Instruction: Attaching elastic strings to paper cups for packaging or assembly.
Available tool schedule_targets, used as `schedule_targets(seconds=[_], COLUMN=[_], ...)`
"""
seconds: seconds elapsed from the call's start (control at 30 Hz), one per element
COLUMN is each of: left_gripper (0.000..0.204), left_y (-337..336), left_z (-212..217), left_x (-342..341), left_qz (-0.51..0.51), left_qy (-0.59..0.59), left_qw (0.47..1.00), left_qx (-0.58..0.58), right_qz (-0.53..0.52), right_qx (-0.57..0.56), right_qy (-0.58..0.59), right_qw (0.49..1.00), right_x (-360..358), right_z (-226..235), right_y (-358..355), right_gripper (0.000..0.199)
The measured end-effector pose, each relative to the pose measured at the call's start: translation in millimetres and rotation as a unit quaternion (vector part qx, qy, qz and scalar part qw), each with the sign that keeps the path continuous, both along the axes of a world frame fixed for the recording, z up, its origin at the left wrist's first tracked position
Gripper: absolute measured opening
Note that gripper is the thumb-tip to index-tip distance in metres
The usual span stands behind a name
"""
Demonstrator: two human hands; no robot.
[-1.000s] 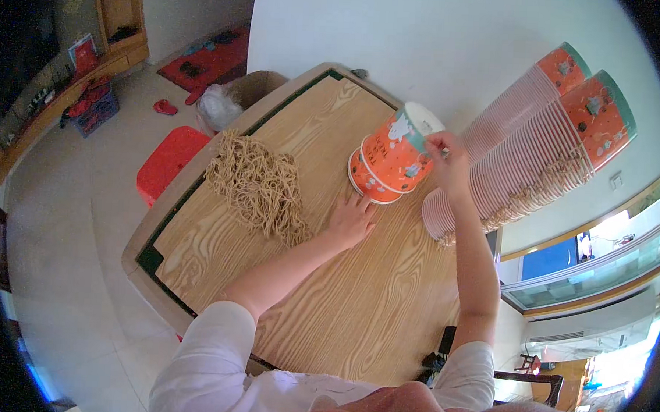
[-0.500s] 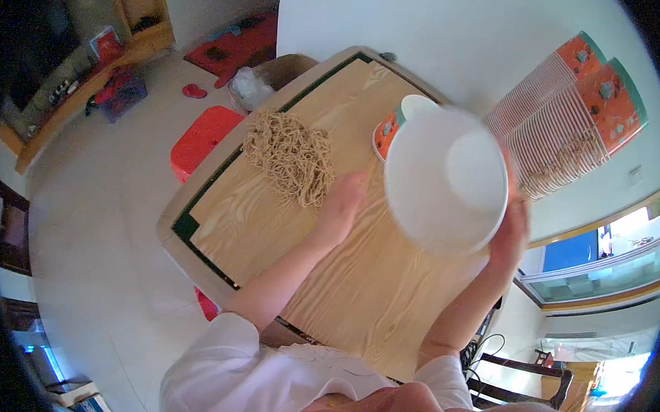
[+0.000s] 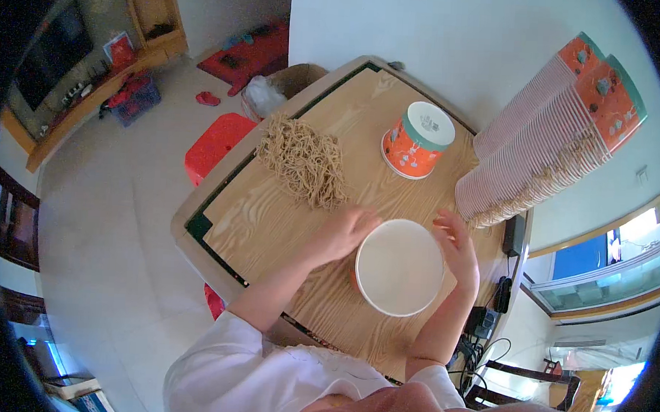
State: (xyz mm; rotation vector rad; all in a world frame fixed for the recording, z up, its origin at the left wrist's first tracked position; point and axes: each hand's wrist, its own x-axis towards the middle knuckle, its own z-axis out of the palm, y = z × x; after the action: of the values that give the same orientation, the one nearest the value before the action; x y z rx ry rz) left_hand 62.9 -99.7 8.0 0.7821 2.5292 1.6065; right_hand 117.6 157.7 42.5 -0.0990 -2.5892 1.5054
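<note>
A white-lined paper bucket (image 3: 399, 268) with an orange outside stands mouth up on the wooden tabletop (image 3: 298, 271) in front of me. My left hand (image 3: 347, 232) is at its far left rim, fingers reaching forward and loosely bent. On the bucket's right side, my right hand (image 3: 457, 252) has its fingers apart, close beside the rim. A loose, tangled heap of tan cord (image 3: 304, 161) lies at the far left of the table. Farther back, an orange and green paper bucket (image 3: 415, 147) stands upside down, its white base up.
Tall nested stacks of paper buckets (image 3: 546, 142) lean at the table's right, with tan strands along the lower side. A black power adapter (image 3: 481, 321) and cables (image 3: 471, 356) sit by the right edge. A red stool (image 3: 218, 146) stands left, near a cardboard box (image 3: 299, 79).
The paper bucket came down from a raised, tilted position onto the table in front of me. My right hand loosened from its side; my left hand moved to its rim.
</note>
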Motion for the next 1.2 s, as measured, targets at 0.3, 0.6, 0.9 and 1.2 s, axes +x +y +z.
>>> schedule_targets(seconds=[0.3,0.6,0.9,1.2], left_gripper=[0.016,0.010,0.011,0.006], left_y=[17,13,16,2], left_z=[-57,-7,-20,10], left_x=[-126,-122,-125,-124], left_qz=[0.093,0.083,0.147,0.019], left_qy=[0.278,0.198,0.115,0.170], left_qw=[0.877,0.947,0.925,0.913], left_qx=[-0.381,-0.237,-0.332,-0.371], right_qz=[0.025,0.001,-0.034,-0.034], right_qx=[0.217,0.280,0.240,0.237], right_qy=[-0.111,-0.114,-0.116,-0.081], right_qw=[0.969,0.953,0.963,0.967], right_x=[4,10,16,15], right_z=[28,27,34,33], right_y=[-21,-5,-3,-5], right_gripper=[0.036,0.031,0.037,0.036])
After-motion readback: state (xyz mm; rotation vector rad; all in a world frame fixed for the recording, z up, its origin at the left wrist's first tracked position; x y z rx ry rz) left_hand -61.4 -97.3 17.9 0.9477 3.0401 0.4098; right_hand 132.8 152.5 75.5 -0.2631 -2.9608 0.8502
